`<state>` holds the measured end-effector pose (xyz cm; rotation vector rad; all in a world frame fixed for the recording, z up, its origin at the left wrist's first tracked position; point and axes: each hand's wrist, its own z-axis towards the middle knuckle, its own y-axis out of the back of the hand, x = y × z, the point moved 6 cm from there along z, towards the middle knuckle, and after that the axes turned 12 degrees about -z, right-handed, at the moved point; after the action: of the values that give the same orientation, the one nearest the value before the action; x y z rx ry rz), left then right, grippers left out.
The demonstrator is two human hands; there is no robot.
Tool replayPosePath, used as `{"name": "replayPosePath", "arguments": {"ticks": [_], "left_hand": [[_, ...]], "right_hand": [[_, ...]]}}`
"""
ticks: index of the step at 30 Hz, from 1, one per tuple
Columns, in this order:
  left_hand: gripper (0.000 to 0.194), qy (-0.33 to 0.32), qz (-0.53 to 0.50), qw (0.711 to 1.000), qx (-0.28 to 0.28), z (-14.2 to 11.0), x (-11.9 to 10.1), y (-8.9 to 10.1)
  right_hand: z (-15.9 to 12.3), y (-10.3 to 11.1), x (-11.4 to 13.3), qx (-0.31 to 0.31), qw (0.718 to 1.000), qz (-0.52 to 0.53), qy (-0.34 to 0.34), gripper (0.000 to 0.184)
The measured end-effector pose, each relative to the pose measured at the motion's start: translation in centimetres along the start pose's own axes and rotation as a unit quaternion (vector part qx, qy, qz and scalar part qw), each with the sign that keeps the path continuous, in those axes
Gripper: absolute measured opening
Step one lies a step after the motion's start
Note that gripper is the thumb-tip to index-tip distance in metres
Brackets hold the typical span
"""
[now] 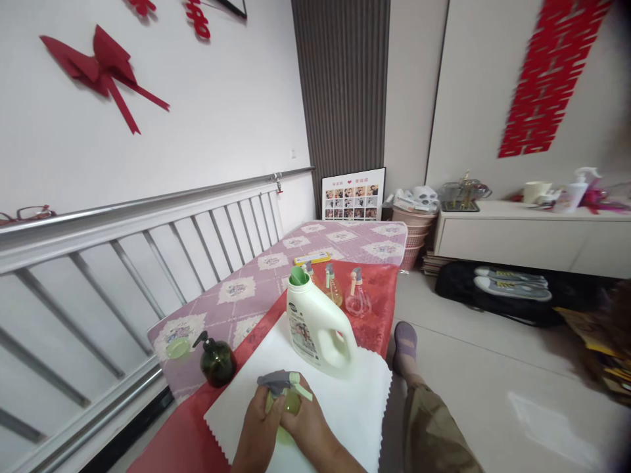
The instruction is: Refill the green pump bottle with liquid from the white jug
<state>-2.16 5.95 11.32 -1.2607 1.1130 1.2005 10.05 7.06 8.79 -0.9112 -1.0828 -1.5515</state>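
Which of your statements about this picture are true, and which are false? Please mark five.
1. The left hand and right hand both hold a spray bottle. True.
2. A big jug lies on its side. False: it stands upright on white cloth.
3. Three more spray bottles stand beyond the jug. True.
4. The dark pump bottle is pink. False: it is green.
5. A yellow box lies beyond the jug. True.
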Motion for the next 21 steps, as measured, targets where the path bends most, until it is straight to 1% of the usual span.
{"name": "replayPosePath", "arguments": {"ticks": [4,6,7,9,10,12,16,19,21], "left_hand": [[0.047,0.008,-0.029,0.996,-0.08,-0.3,0.4,-0.6],[0.043,0.009,-0.014,0.993,-0.121,-0.6,0.4,-0.8],[0.04,0.01,-0.002,0.991,-0.131,-0.7,0.4,-0.9],[0.036,0.012,0.012,0.991,-0.133,-0.9,0.3,-1.1],[0.035,0.011,0.011,0.992,-0.125,-0.9,0.2,-1.1],[0.038,0.013,0.009,0.996,-0.092,-0.8,-0.1,-1.1],[0.049,0.027,0.036,0.999,-0.006,-0.4,-0.5,-0.8],[0.047,0.02,0.04,0.998,0.05,0.0,-1.0,-0.6],[0.043,0.014,0.041,0.997,0.061,0.0,-1.2,-0.5]], "right_hand": [[0.1,-0.3,0.0,0.011,1.0,-0.002,-0.001,0.036],[0.1,-0.3,-0.1,0.011,1.0,-0.002,-0.005,0.032],[0.1,-0.3,-0.2,0.01,1.0,-0.003,-0.007,0.03],[0.1,-0.1,-0.3,0.008,1.0,-0.005,-0.007,0.027],[0.1,-0.1,-0.3,0.008,1.0,-0.003,-0.006,0.028],[0.0,0.0,-0.4,0.005,1.0,0.013,-0.006,0.028],[-0.2,0.0,-0.5,-0.007,0.998,0.066,-0.015,0.03],[-0.3,-0.1,-0.5,-0.009,0.996,0.084,-0.023,0.032],[-0.2,-0.1,-0.5,-0.004,0.995,0.095,-0.029,0.034]]}}
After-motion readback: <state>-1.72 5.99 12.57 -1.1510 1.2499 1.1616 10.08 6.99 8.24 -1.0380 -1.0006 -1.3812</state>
